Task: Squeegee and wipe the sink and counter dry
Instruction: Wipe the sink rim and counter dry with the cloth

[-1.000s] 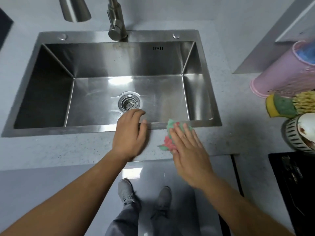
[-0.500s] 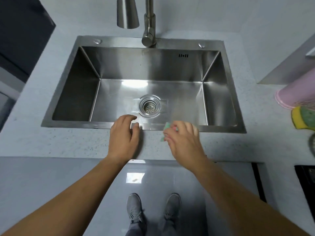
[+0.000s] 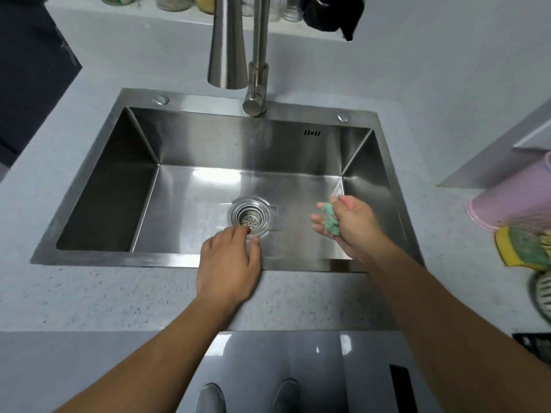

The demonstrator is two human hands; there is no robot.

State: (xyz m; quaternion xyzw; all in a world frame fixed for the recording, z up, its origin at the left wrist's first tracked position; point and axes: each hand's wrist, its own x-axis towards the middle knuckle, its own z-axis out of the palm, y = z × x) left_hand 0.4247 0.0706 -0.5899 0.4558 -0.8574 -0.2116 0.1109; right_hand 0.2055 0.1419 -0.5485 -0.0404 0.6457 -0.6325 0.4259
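A stainless steel sink [image 3: 98,186] is set into a pale speckled counter [image 3: 119,296], with a round drain strainer [image 3: 250,215] in its floor. My left hand [image 3: 228,268] rests palm down on the sink's front rim, fingers curled over the edge near the drain. My right hand [image 3: 350,223] is raised over the right side of the basin and grips a crumpled green cloth [image 3: 331,220]. A steel faucet [image 3: 256,64] rises behind the basin, its spout [image 3: 227,46] hanging over the back.
At the right stand a pink cup [image 3: 512,201], a yellow-green sponge [image 3: 523,248] and a striped bowl [image 3: 544,296]. Jars line a shelf [image 3: 179,1] at the back with a black cloth [image 3: 334,13]. A dark hob corner [image 3: 533,342] shows at lower right.
My right hand picked the cloth up off the front counter edge and lifted it over the right side of the basin. My left hand stayed on the front rim. The view tilted upward.
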